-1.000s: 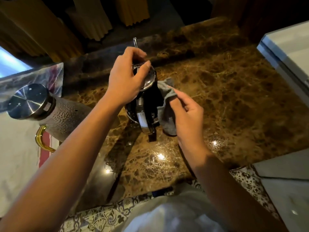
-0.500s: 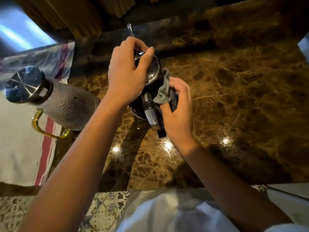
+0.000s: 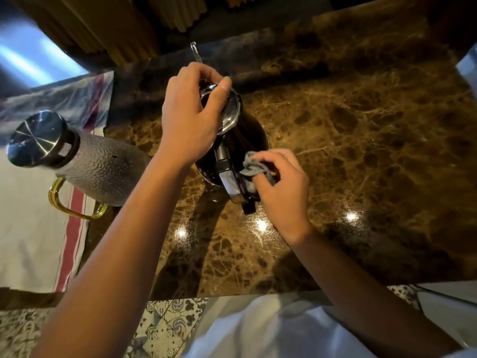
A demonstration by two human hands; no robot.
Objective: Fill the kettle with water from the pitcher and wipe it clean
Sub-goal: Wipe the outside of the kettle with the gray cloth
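Left hand [image 3: 189, 117] gripped the lid of the kettle [image 3: 245, 135]; right hand [image 3: 282, 187] pinched a grey cloth [image 3: 251, 167] against its handle, frame centre.

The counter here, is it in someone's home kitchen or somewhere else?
Probably a home kitchen or a room's tea corner. A polished brown marble counter holds a black kettle and a lidded glass pitcher, with patterned floor tiles below.

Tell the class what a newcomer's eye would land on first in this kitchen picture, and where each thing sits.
At centre, the dark kettle stands on the marble counter; the left hand grips its lid while the right hand rubs a grey cloth near the handle. Left, a pitcher stands.
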